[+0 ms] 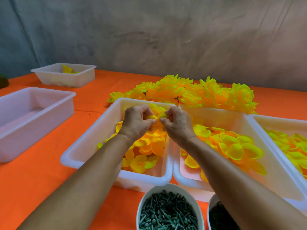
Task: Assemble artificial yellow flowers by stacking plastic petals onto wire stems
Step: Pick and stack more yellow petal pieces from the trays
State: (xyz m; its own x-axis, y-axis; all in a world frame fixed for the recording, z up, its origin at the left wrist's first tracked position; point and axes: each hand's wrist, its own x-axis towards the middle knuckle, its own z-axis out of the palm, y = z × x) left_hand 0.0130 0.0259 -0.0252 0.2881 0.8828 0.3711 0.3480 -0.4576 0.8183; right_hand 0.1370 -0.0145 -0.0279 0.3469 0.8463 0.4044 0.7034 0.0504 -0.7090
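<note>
**Seating a small petal: both hands at the middle tray**

The left hand (137, 121) is closed in a pinch, thumb tip against the curled fingers, with a small yellow petal piece (152, 116) held at its 2 o'clock edge. The right hand (177, 123) mirrors it, also pinched shut, with a second bit of yellow petal (162, 115) showing at its 11 o'clock edge. The two thumb tips nearly touch. Whether one piece or two is held cannot be told, and no wire stem is visible between the hands; it may be hidden by the fingers.

Both hands hover over the far half of the middle tray (93, 140), which holds loose petals (146, 150). At 3 o'clock a second tray (245, 130) holds larger petals, and a third tray (282, 120) lies beyond it. Finished flowers (191, 92) are heaped at 12 o'clock. Two white bowls sit at 6 o'clock: one bowl (149, 193) is filled with dark green stem pins (167, 213); the contents of the other are unclear.

The step seems to be the separating or threading of a petal layer. It is best done with a light pinch near the petal's centre hole, so the thin plastic is not creased. The layer should be kept square to the stem and pushed down evenly. Stuck-together petals should be checked for, since a doubled layer would likely spoil the stack.
</note>
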